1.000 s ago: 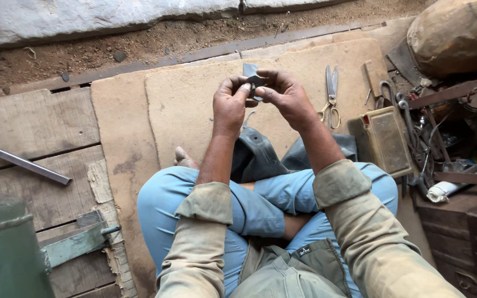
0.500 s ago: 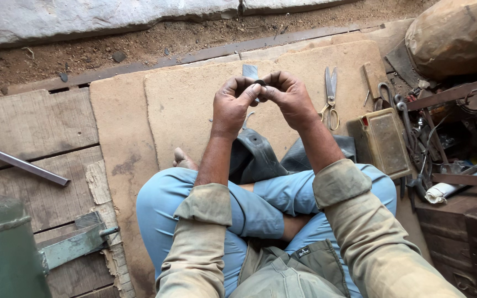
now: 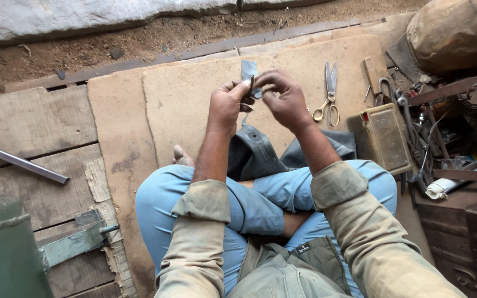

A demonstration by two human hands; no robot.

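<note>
I sit cross-legged in blue trousers on a tan mat (image 3: 183, 105). My left hand (image 3: 226, 106) and my right hand (image 3: 284, 99) are raised together over the mat. Both pinch a small grey strip of material (image 3: 248, 70) that sticks up between the fingertips. A thin dark piece shows at my left fingertips; I cannot tell what it is. A dark grey leather piece (image 3: 255, 152) lies over my crossed legs, just under the hands.
Scissors (image 3: 329, 91) lie on the mat right of my hands. A flat rectangular tin (image 3: 386, 138) and a heap of tools (image 3: 423, 138) sit further right, by a brown sack (image 3: 456, 33). A metal bar (image 3: 17, 161) and a green metal object (image 3: 6, 248) lie left on wooden planks.
The grey strip now stands higher above my fingertips, and my right hand has shifted slightly right. My legs have not moved.
</note>
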